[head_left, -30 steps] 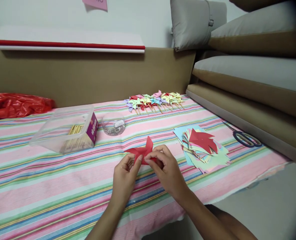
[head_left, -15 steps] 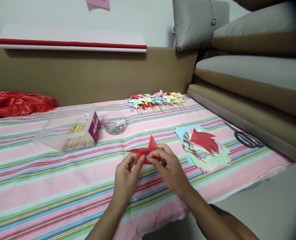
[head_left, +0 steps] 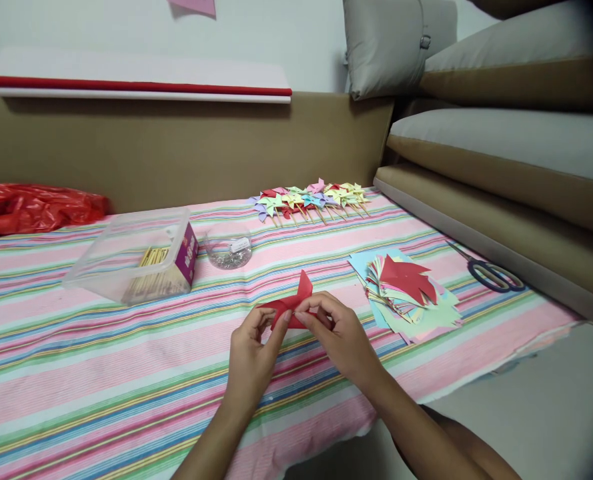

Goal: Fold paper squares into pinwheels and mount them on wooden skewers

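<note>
Works amid a clear tub (head_left: 187, 252) of sticks (head_left: 151, 275), a pinwheel cluster (head_left: 309, 200), stacked paper cutouts (head_left: 406, 283) and scissors (head_left: 471, 266) on a striped cloth (head_left: 126, 367), pinching between thumb and fingers of left hand (head_left: 255, 340) and right hand (head_left: 340, 333), and partly hiding with both, a bright red, point-bladed paper pinwheel (head_left: 290, 304) over the cloth.

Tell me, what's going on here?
A person holds a red paper pinwheel with both hands: the left hand grips its left side, and the right hand pinches it near the center. Farther back, colorful paper pinwheels on sticks lie grouped together. A pile of colored paper and scissors lie to the right; a clear plastic box of sticks sits left.
</note>
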The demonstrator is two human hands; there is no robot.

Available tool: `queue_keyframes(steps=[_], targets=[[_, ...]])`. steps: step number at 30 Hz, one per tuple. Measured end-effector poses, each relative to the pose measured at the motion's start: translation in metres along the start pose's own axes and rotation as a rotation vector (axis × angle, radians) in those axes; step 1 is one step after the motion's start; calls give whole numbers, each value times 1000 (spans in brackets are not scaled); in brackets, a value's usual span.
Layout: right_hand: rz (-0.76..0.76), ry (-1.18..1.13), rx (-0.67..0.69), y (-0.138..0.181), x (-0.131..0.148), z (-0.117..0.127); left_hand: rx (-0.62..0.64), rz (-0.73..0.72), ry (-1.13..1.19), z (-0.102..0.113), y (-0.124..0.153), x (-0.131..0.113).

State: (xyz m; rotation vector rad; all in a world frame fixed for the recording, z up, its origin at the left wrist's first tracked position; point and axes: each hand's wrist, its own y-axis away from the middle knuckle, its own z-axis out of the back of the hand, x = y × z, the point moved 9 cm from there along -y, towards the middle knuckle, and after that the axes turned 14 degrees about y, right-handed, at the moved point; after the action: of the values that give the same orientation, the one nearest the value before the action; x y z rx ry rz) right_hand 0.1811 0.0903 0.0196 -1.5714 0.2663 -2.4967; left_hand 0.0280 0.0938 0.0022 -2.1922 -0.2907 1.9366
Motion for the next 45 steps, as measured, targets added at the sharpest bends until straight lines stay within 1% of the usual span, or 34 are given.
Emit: queue_keyframes(steps=[7,12,14,16,19,21,26,32,34,35,37,39,41,42,45], targets=[[-87,-56,26,-1,-7,0,51,-13,-34,-4,2,2],[-117,-73,10,0,-12,1,75,-21,-51,-6,2,2],[-117,-60,-14,0,-14,1,71,-22,-54,-5,2,2],[-113,-66,-69,1,-15,3,62,-19,-58,-5,2,1],[-106,-132,-162,2,-17,7,59,-23,-56,-5,1,0],[-108,-169,-185,3,-17,6,58,-28,-50,-5,1,-1],[-125,-136,-147,3,-17,3,49,-10,-69,-4,0,-1],[-107,13,-113,4,-10,8,81,-1,-147,-8,-2,-4],[-98,61,-97,3,-8,9,100,-51,-202,-9,-2,-8],[-94,83,-92,2,-8,9,115,-107,-250,-9,-2,-12],[-79,121,-81,2,-8,9,179,-275,-374,-12,0,-25],[-47,134,-74,2,-6,9,280,-457,-489,-17,6,-37],[25,122,-73,2,0,10,363,-590,-547,-19,12,-45],[73,117,-75,3,4,11,384,-631,-558,-18,14,-48],[243,126,-91,5,21,16,397,-690,-551,-16,16,-55]])
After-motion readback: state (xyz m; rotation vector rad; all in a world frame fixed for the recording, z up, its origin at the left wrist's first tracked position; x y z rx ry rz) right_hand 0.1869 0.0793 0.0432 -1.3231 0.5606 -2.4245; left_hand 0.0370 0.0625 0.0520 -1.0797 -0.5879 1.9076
